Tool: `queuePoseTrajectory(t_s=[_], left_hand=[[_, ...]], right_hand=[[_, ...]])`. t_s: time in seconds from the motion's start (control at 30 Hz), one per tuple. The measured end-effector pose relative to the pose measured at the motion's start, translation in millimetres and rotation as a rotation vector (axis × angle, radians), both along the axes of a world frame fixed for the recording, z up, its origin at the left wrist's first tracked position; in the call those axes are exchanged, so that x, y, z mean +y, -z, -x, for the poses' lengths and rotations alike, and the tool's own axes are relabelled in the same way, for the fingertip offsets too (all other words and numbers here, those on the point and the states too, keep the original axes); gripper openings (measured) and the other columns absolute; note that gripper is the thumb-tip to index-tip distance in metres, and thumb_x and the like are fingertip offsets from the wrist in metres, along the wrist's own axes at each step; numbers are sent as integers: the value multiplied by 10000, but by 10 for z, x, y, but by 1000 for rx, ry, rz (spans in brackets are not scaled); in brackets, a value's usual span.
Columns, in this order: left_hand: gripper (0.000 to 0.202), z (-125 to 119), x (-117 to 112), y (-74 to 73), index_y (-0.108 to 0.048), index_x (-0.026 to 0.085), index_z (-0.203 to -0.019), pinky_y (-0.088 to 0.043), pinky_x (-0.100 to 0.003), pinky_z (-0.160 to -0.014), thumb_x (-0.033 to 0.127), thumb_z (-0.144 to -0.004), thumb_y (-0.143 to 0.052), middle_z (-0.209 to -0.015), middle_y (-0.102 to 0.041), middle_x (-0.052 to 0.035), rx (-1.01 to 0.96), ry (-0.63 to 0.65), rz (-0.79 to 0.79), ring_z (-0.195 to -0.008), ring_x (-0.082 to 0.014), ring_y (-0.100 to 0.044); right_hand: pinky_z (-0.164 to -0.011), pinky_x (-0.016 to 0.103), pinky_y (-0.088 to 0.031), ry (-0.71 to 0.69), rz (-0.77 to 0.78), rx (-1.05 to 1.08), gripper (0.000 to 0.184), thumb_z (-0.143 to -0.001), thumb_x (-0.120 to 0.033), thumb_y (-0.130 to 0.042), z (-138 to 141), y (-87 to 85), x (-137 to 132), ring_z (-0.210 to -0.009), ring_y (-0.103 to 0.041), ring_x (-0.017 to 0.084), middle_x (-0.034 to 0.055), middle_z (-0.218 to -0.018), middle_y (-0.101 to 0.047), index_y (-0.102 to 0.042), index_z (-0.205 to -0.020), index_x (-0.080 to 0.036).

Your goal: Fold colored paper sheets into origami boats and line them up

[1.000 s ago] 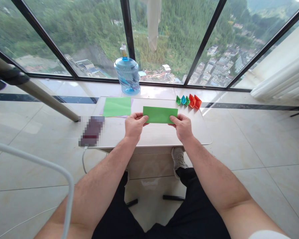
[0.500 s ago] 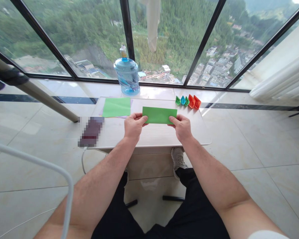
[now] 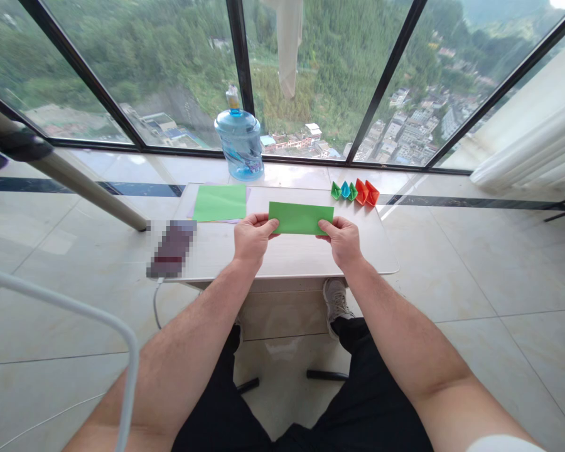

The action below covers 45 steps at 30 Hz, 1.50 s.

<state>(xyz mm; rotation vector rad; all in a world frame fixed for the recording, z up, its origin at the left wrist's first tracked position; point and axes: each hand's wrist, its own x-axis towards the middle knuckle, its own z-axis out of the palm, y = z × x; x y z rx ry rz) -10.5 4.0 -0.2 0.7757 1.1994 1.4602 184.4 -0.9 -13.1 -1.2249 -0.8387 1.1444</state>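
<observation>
A green rectangle of paper (image 3: pixel 301 218), wider than it is tall, is stretched between my two hands over the low table (image 3: pixel 306 260). My left hand (image 3: pixel 253 237) pinches its left end, thumb on top. At the right end, my right hand (image 3: pixel 343 240) holds it in the same way, fingers behind the paper. To the left lies a stack of coloured sheets (image 3: pixel 220 203), a light green one uppermost. Several small folded paper boats (image 3: pixel 356 191) in green, blue and orange-red stand in a row at the table's far right corner.
A blue water jug (image 3: pixel 240 147) stands behind the table, by the window. On the left table edge lies a blurred dark device (image 3: pixel 172 248) with a cable. A beige pole (image 3: pixel 91 185) and a white tube (image 3: pixel 117 323) cross the left side.
</observation>
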Motion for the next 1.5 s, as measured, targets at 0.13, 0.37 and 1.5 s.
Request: queuePoseTrajectory(t_s=[0.13,0.37,1.5], left_hand=[[352,127,86,-41,-704,127,-810,-593,-324,-665,289,-532,-849,-770,-737,-46,107,68,10,-708,-178,-694],[225,173,100,-104,-738,137,-715,-540,-285,-592,195,-510,-810,-646,-723,-46,395,587,132,-613,-173,-659],[313,-200,-16,125,-648,139,-659,-533,-289,-680,368,-614,-857,-642,-637,-7,52,180,38,-626,-126,-601]], right_hand=[[-721,315,-571,12,-10,-76,466,-596,-427,-870,-103,-45,58,-829,-675,172,24,-911,-726,-688,-963,-205],[-721,294,-499,-481,87,-325,425,-660,-463,-855,-123,-134,5,-811,-660,172,57,-909,-762,-762,-958,-175],[-481,249,-332,-4,-51,-138,367,-685,-486,-747,354,30,-60,-534,-373,93,-61,-558,-453,-511,-593,-220]])
